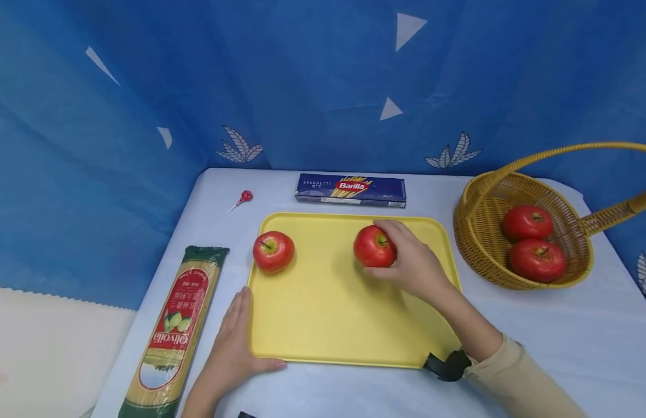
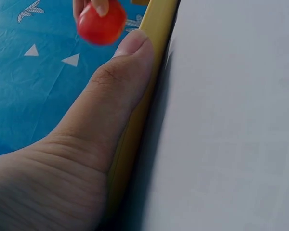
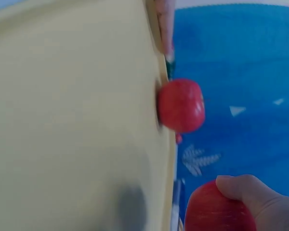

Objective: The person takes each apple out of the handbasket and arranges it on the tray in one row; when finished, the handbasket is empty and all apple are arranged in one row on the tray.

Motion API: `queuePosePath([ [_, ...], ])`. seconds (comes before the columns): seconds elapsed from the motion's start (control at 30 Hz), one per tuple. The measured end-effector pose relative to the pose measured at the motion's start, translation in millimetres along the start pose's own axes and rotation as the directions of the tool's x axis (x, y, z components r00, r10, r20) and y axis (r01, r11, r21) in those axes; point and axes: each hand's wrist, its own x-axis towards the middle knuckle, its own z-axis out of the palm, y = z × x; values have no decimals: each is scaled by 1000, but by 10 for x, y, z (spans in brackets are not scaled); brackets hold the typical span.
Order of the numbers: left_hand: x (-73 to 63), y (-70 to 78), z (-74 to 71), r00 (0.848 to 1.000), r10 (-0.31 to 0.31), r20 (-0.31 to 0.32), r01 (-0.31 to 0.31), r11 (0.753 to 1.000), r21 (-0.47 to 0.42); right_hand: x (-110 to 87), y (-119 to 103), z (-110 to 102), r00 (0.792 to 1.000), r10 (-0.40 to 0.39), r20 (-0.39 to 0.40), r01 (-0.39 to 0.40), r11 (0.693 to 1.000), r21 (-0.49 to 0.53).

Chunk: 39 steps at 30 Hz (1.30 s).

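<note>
Plainly, apple [image 1: 371, 248] in right hand [image 1: 414, 262]; tray [image 1: 323, 316] beneath.

Red apple [image 1: 374, 247] in right hand [image 1: 416, 262], above yellow tray [image 1: 323, 307].

Lollipop [image 1: 246, 196], spaghetti box [image 1: 350, 190], pasta packet [image 1: 172, 331]

from where i stood, a hand could have passed over the middle of the flat yellow rectangular tray [image 1: 323, 316], between the round red apple [image 1: 273, 252] at its left edge and a second red apple [image 1: 372, 248] the right hand [image 1: 413, 261] held above it. the right forearm [image 1: 470, 324] blocked the near right corner, the left hand [image 1: 233, 345] the near left one. a long blue spaghetti box [image 1: 351, 190] edged the far side. a tall arched handle [image 1: 569, 150] spanned the tan wicker basket [image 1: 468, 251], narrowing reach from above; its near side was free.
</note>
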Motion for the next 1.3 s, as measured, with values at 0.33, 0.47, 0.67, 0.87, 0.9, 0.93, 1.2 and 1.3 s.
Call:
queuePosePath([
  [0.33,30,10,25,1000,0,6,0,1000,-7,387,-431,386,991,-96,94,105,989,-104],
  [0.47,30,-5,41,1000,3,2,-3,1000,-2,476,-517,467,986,-107,125,122,985,-120],
  [0.67,26,-10,36,1000,11,-5,-11,1000,5,535,-581,561,982,-103,161,126,982,-143],
  [0.87,14,-2,27,1000,2,2,-2,1000,-3,537,-558,647,980,-96,172,120,984,-133],
  [0.9,13,0,26,1000,1,3,-1,1000,-4,537,-549,661,981,-95,170,118,985,-129],
  [0.93,12,2,25,1000,0,4,0,1000,-5,537,-538,674,981,-95,168,116,985,-125],
  [1.2,16,6,16,1000,-16,14,16,1000,-3,553,-501,720,980,-79,181,87,996,-37],
  [1.3,17,1,15,999,-30,26,30,1000,-1,582,-512,739,979,-73,190,76,997,-3],
])
